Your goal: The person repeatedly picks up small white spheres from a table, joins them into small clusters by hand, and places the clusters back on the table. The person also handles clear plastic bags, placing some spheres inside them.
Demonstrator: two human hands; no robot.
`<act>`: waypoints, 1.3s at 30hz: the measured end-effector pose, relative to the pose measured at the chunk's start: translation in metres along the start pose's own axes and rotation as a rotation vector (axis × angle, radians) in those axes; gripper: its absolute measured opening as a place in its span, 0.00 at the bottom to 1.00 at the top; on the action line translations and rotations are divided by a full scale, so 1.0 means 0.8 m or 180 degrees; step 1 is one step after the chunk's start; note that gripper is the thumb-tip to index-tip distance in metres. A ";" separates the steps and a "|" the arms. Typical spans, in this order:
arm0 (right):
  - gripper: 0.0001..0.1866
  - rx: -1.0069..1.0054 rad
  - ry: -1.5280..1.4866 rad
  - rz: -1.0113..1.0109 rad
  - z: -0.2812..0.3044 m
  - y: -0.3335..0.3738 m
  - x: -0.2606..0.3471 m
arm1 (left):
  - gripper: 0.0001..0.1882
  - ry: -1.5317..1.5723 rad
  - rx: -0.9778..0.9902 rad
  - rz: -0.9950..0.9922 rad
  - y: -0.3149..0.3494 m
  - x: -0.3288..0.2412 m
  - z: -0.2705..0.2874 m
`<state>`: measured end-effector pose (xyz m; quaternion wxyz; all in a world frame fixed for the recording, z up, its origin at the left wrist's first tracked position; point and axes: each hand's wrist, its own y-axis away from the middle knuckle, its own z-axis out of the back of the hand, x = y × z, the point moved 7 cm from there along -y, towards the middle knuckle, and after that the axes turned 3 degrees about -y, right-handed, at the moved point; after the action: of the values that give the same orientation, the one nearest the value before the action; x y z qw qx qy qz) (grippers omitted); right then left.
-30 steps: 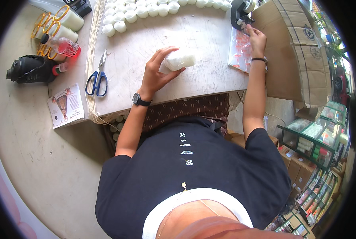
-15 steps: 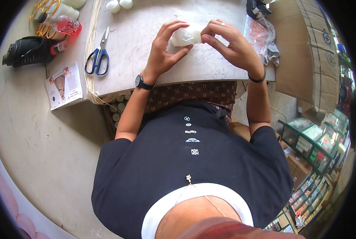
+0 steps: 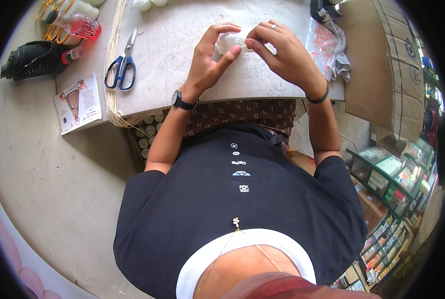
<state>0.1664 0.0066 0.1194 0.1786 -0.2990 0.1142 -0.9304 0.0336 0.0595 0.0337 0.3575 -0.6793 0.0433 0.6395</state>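
Note:
A white object in clear plastic wrap [image 3: 226, 42] sits between my hands over the far part of the table; its exact kind is hard to make out. My left hand [image 3: 211, 57] curves round its left side, fingers over the top and thumb on the near side. On the right, my right hand [image 3: 280, 47] pinches the edge of the wrap between thumb and fingertips. Most of the object is covered by my fingers.
Blue-handled scissors [image 3: 120, 70] lie left of my hands, beside a bundle of pale cords [image 3: 113, 55]. Further left are a printed card [image 3: 78, 104], a black bottle [image 3: 35, 62] and a pink-red bottle [image 3: 83, 27]. A cardboard box [image 3: 367, 65] stands at the right, near small plastic packets [image 3: 318, 42].
My left thumb and fingers have closed in on the wrapped object. The right hand has moved slightly left, and less of the object shows.

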 end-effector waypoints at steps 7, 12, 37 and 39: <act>0.07 0.0016 0.0370 -0.0049 -0.001 0.001 0.007 | 0.15 0.0079 -0.0119 0.0106 0.001 0.003 -0.005; 0.10 -0.0036 0.0559 -0.0443 -0.002 0.001 0.011 | 0.13 0.0440 -0.0142 0.0241 0.001 0.013 -0.014; 0.23 0.0191 -0.3411 -0.1503 -0.063 0.061 -0.092 | 0.32 0.1126 0.0493 0.0493 0.007 0.022 -0.014; 0.24 0.0172 -0.3724 -0.1310 -0.074 0.067 -0.099 | 0.40 0.1202 0.0683 0.0469 0.006 0.018 -0.012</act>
<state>0.2055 -0.0040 0.0142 0.0360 -0.7707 -0.0863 -0.6303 0.0416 0.0567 0.0180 0.3655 -0.7400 0.2266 0.5171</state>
